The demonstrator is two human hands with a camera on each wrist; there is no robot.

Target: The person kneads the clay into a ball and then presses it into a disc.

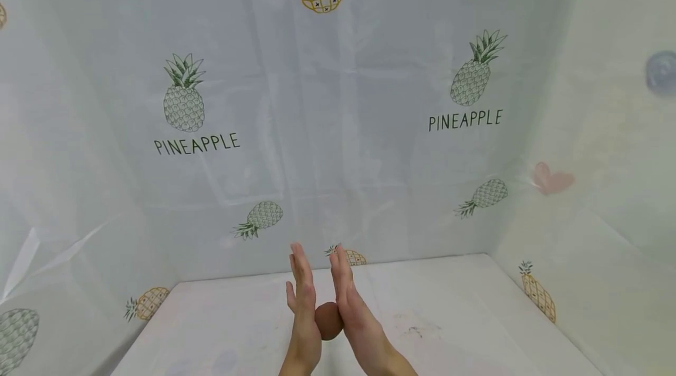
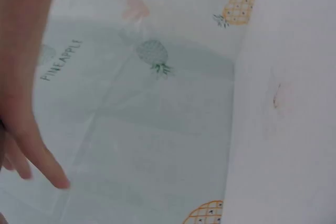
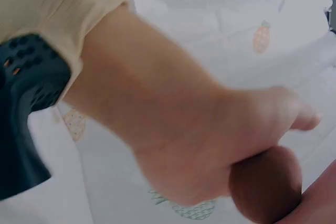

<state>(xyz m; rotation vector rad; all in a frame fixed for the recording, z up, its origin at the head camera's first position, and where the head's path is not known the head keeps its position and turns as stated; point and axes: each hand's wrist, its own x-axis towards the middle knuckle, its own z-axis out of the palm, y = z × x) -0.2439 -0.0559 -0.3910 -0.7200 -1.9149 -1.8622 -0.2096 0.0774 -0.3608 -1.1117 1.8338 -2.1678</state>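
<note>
A brown ball [image 1: 328,321] is held between the two palms, low in the middle of the head view. My left hand [image 1: 304,311] stands upright on its left side with fingers straight. On the other side my right hand [image 1: 355,311] presses its palm to the ball, fingers straight and pointing up. The right wrist view shows the ball [image 3: 266,184] against the palm of the right hand [image 3: 210,140], with part of the other hand at the lower right corner. In the left wrist view the left hand [image 2: 21,93] shows at the left edge; the ball is hidden there.
Beneath the hands lies a white table surface [image 1: 211,329] with faint dark marks [image 1: 417,329] to the right. Sheets printed with pineapples [image 1: 338,129] hang behind it and at both sides. A dark strapped device [image 3: 31,77] and a beige sleeve [image 3: 63,3] show in the right wrist view.
</note>
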